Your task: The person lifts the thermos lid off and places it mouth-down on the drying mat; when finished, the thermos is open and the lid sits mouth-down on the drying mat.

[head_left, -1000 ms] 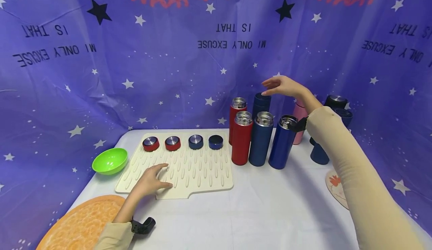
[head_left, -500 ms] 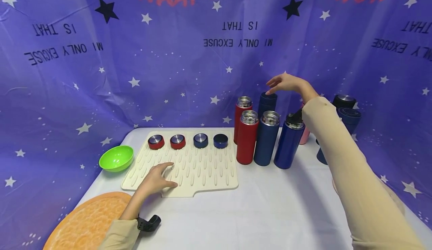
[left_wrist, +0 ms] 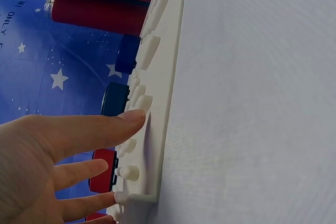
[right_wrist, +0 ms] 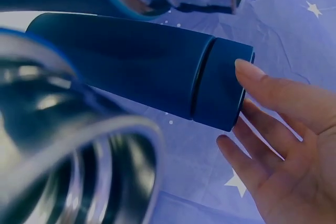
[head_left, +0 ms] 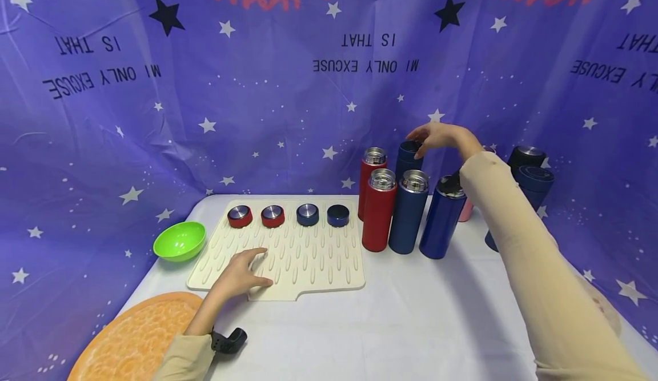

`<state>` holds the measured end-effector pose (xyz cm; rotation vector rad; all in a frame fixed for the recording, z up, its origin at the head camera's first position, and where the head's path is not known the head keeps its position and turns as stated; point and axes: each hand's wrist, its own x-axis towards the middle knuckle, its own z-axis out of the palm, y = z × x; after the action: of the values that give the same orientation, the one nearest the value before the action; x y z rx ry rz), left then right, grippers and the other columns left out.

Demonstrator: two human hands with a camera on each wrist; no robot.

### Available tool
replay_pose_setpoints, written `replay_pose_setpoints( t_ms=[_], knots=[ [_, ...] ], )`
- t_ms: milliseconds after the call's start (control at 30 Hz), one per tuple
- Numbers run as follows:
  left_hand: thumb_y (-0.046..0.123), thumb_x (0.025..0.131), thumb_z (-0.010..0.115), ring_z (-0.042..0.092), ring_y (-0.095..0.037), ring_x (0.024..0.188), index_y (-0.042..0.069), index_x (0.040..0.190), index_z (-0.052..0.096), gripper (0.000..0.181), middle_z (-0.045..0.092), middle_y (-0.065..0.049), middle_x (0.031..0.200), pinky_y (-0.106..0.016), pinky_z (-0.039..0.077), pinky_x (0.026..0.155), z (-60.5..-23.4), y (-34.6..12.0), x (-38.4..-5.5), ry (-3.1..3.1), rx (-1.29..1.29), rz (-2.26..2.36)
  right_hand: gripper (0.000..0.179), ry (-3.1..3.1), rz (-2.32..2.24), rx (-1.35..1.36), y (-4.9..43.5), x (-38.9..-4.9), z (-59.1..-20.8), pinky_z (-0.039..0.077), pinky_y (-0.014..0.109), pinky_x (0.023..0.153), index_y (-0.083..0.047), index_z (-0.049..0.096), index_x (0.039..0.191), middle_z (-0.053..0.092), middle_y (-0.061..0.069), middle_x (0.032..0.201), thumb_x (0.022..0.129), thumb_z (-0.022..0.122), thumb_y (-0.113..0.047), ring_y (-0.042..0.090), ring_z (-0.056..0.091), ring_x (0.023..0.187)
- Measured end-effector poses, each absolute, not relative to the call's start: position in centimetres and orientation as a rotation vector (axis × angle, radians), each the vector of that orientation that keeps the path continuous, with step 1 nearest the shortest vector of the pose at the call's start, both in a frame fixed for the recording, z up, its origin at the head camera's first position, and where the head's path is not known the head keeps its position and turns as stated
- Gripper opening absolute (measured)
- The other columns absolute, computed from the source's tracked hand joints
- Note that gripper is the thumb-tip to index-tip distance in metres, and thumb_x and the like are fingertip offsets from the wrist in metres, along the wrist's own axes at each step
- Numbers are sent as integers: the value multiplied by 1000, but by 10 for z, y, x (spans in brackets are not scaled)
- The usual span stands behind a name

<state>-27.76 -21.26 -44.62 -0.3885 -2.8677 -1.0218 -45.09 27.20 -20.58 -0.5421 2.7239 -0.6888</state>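
Observation:
My right hand (head_left: 437, 135) reaches over the back of the bottle group to a capped navy thermos (right_wrist: 126, 64). In the right wrist view the thumb lies on the side of its lid (right_wrist: 223, 85), and other fingers curl behind the lid's end. My left hand (head_left: 239, 275) holds nothing; its thumb and fingers are spread over the near left part of the cream ridged mat (head_left: 319, 275). Along the mat's far side sit two red lids (head_left: 240, 216), a navy lid (head_left: 307, 215) and a blue lid (head_left: 337, 216).
Lidless bottles stand in front of the capped thermos: two red bottles (head_left: 377, 221), a navy bottle (head_left: 407, 221) and a blue bottle (head_left: 439, 227). Darker thermoses (head_left: 534, 184) stand far right. A green bowl (head_left: 180, 241) and an orange round mat (head_left: 139, 335) lie left.
My right hand has come down from above the capped thermos, and its fingers now close about the lid. The left hand keeps its place on the mat. The head view shifted slightly.

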Motion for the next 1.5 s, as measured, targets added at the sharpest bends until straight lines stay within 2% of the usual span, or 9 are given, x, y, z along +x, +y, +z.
replay_pose_setpoints(
  t_ms=[267,533,733,933,1167,1500],
  knots=[
    [19,67,88,40,-50,125,-3,133,53,78,51,-27,134,-62,32,103,-447,-212,-278,-2879,-391,-1019,67,2744,-612,-554,271,-448,-203,28,58,109,9,38,141,36,31,144,84,69,-4,47,31,133],
    [19,68,88,39,-50,126,-2,134,52,78,50,-27,135,-63,32,104,-446,-211,-277,-2881,-383,-1022,58,2861,-489,-611,269,-450,-206,38,57,102,11,48,133,50,31,132,82,72,-5,46,47,122],
    [20,68,88,39,-50,126,-2,134,52,78,50,-28,134,-62,32,104,-445,-212,-278,-2881,-392,-1018,56,2897,-440,-585,267,-453,-206,41,55,100,11,52,130,55,30,127,82,74,-7,43,54,115],
    [18,68,88,39,-50,125,-3,134,52,78,50,-28,134,-62,32,104,-446,-212,-278,-2884,-399,-1010,57,2893,-464,-610,268,-454,-209,42,52,100,14,53,126,56,31,124,79,77,-7,43,54,114],
    [19,67,88,38,-51,126,-3,134,52,79,50,-28,134,-63,31,104,-445,-213,-277,-2889,-394,-1008,68,2902,-345,-582,264,-449,-206,40,54,102,14,46,133,50,34,130,79,78,-13,45,49,120],
    [20,67,88,38,-50,126,-3,134,52,79,49,-28,134,-62,31,104,-445,-212,-278,-2895,-393,-999,56,2962,-289,-641,262,-449,-208,48,49,90,12,58,118,63,26,110,75,81,-16,35,60,99]
  ],
)
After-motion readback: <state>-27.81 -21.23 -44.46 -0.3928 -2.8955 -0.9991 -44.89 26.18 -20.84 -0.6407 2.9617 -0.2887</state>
